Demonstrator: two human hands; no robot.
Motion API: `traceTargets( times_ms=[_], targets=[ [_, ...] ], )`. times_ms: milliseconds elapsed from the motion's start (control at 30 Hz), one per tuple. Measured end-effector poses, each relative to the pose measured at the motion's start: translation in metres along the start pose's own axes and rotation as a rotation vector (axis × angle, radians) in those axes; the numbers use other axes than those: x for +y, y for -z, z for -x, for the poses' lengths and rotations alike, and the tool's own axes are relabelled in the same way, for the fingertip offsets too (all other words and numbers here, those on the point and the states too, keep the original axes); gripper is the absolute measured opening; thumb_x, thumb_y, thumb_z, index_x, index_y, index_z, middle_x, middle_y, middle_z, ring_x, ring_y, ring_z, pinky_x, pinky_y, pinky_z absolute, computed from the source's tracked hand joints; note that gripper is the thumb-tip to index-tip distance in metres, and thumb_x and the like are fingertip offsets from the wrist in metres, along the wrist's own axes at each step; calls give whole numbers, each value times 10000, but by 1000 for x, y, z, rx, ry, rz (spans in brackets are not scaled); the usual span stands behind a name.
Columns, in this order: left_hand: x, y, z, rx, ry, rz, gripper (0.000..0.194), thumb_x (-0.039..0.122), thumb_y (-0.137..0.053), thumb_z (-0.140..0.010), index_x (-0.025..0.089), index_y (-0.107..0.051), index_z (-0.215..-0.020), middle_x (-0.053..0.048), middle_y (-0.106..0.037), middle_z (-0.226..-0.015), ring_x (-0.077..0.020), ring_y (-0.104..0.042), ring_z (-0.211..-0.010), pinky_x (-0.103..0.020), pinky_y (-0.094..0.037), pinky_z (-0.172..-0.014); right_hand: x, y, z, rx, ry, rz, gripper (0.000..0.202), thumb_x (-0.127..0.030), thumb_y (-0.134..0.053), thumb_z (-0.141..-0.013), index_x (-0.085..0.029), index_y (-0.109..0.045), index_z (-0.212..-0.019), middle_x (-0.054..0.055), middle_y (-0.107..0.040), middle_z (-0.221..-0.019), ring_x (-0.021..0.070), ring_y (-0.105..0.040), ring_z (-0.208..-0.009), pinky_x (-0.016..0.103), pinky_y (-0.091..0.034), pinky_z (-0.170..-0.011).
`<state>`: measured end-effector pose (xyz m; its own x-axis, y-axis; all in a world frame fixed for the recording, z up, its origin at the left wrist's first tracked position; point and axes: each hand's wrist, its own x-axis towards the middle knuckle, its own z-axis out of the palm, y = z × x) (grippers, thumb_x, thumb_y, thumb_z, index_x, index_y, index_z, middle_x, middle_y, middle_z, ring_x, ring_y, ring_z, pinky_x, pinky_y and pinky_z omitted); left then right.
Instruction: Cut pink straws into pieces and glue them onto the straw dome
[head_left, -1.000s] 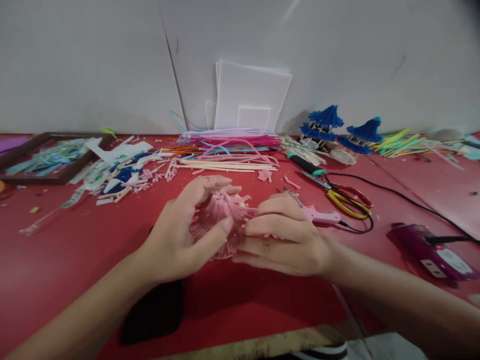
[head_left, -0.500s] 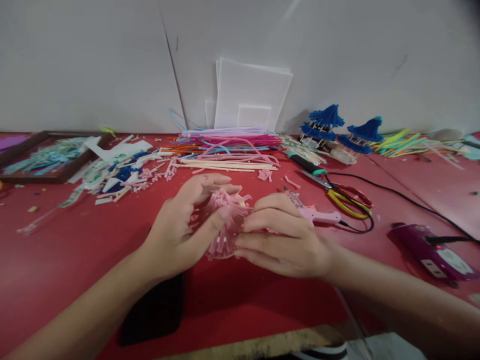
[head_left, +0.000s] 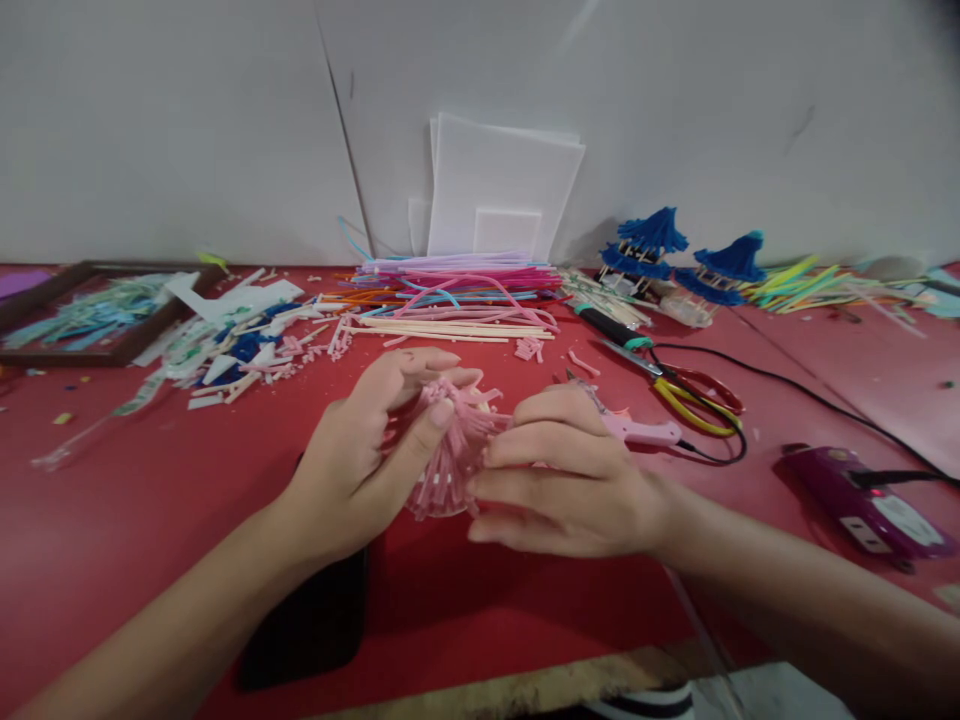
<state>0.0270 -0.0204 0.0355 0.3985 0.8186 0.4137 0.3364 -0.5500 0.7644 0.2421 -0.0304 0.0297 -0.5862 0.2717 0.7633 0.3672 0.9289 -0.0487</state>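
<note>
A cone-shaped piece of pink strips (head_left: 448, 470) is held between both hands over the red table. My left hand (head_left: 367, 450) wraps round its left side, the thumb lying on the strips near the top. At its right side, the curled fingers of my right hand (head_left: 562, 475) touch the strips, and one strip near the top reaches to the forefinger. A pink glue gun (head_left: 649, 432) lies just beyond my right hand, partly hidden by it. The underside of the pink piece is out of sight.
Colored sticks (head_left: 457, 290) lie along the wall below white sheets (head_left: 502, 180). Scraps (head_left: 247, 350) and a framed tray (head_left: 105, 357) are left. Blue roof-shaped models (head_left: 652, 240), scissors (head_left: 697, 400) and a purple power box (head_left: 862, 505) are right. A black phone-like object (head_left: 315, 630) lies near the front.
My left thumb has shifted slightly up and left on the pink strips. The fingers of my right hand have moved a little, the lowest ones slightly apart from the piece.
</note>
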Motion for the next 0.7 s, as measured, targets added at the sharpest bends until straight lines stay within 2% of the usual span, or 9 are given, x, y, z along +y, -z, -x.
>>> traceTargets(
  times_ms=[67, 133, 167, 267, 333, 433, 567, 700],
  targets=[
    [1, 1, 0, -1, -14, -1, 274, 282, -501, -959, 253, -488, -1231, -72, -662, -1218, -214, -648, -1132, -340, -538, -956, 8, 11, 0, 38, -13, 46, 198, -380, -670, -852, -205, -681, -944, 22, -695, -851, 156, -610, -855, 337, -484, -814],
    [2, 3, -1, 8, -51, -51, 303, 290, -512, -948, 238, -482, -1245, -79, -643, -1246, -219, -627, -1158, -341, -528, -961, 21, 24, 2, 47, -102, 113, 110, -301, -624, -881, -216, -668, -934, 28, -690, -842, 157, -615, -802, 360, -466, -801],
    [2, 4, -1, 15, -66, -103, 328, 303, -528, -935, 228, -484, -1251, -84, -631, -1256, -231, -615, -1168, -350, -522, -963, 28, 30, 5, 4, -162, 136, 72, -253, -610, -883, -219, -664, -917, 30, -692, -839, 161, -617, -798, 366, -453, -795],
    [4, 6, -4, 59, -80, -257, 378, 355, -602, -878, 208, -517, -1215, -84, -628, -1205, -256, -606, -1136, -373, -513, -953, 46, 38, 17, -302, -309, 111, 72, -241, -601, -877, -208, -664, -889, 34, -707, -848, 181, -622, -830, 368, -420, -793],
    [4, 6, -5, 84, -68, -261, 391, 376, -635, -852, 205, -521, -1184, -77, -637, -1141, -252, -616, -1093, -366, -521, -926, 51, 35, 25, -527, -378, 49, 97, -260, -604, -872, -196, -675, -890, 34, -708, -844, 180, -623, -816, 368, -399, -803],
    [3, 5, -6, 85, -34, -238, 437, 404, -680, -815, 202, -520, -1168, -82, -643, -1100, -255, -632, -1052, -363, -533, -882, 49, 26, 33, -737, -496, 17, 142, -318, -637, -853, -188, -693, -840, 34, -692, -802, 183, -614, -788, 366, -380, -808],
    [0, 6, -7, 61, 4, -183, 516, 424, -731, -769, 208, -517, -1186, -93, -649, -1104, -275, -636, -1053, -394, -534, -897, 43, 20, 34, -833, -536, 10, 168, -338, -714, -796, -184, -699, -861, 49, -695, -874, 206, -617, -865, 365, -371, -828],
    [-5, 11, -10, -6, 9, -64, 513, 388, -745, -769, 225, -502, -1190, -81, -661, -1110, -250, -654, -1016, -343, -564, -841, 44, 18, 38, -818, -499, -85, 67, -227, -635, -864, -194, -693, -864, 41, -707, -876, 186, -616, -907, 385, -353, -896]
  ],
)
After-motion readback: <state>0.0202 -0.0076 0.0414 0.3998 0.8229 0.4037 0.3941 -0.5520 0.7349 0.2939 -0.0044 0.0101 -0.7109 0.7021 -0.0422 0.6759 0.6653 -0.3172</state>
